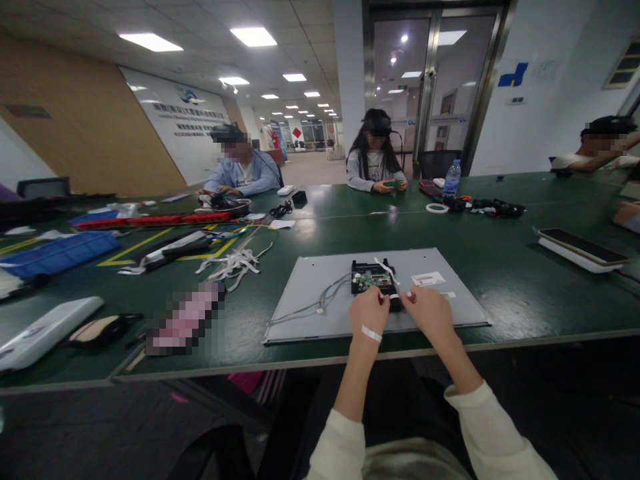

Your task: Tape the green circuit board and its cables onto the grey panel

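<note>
A grey flat panel (310, 283) lies on the table in front of me. At its middle sits a black bracket (373, 267) with a green circuit board (369, 280), and a white strip (385, 268) runs over its right side. My left hand (369, 312) is closed in a pinch at the bracket's near edge, with a short white strip (394, 297) at its fingertips. Facing it, my right hand (429, 312) also pinches, a bit of white at its fingertips. A white band (371, 333) crosses my left wrist. Grey cables (327, 297) trail left from the board.
Left of the panel lie a tangle of white strips (237, 267), a blurred pink item (187, 317), a white device (47, 330) and a blue tray (60, 253). A white-and-black device (583, 250) is at right. A bottle (453, 177) stands beyond; several people sit around.
</note>
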